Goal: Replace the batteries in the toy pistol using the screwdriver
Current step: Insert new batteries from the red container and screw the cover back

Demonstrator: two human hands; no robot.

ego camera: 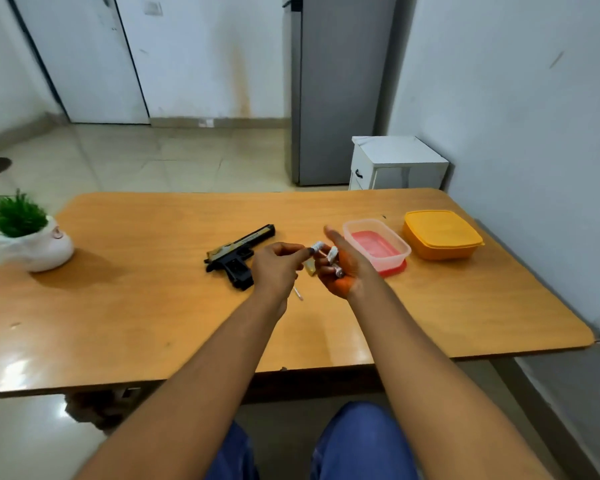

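The black and gold toy pistol [240, 255] lies on its side on the wooden table [153, 306], just left of my hands. My left hand [278, 268] pinches one small white battery [316, 245] between thumb and fingertips. My right hand [347, 268] is cupped palm up and holds other batteries [333, 258] against its fingers. A thin screwdriver [298, 293] lies on the table under my left wrist, mostly hidden. A small yellowish piece [310, 269] shows between my hands; I cannot tell what it is.
A clear plastic box [376, 244] on a red lid stands right of my right hand. Beyond it sits a closed orange box [442, 234]. A white pot with a green plant [32, 237] stands at the table's left edge. A wall runs along the right.
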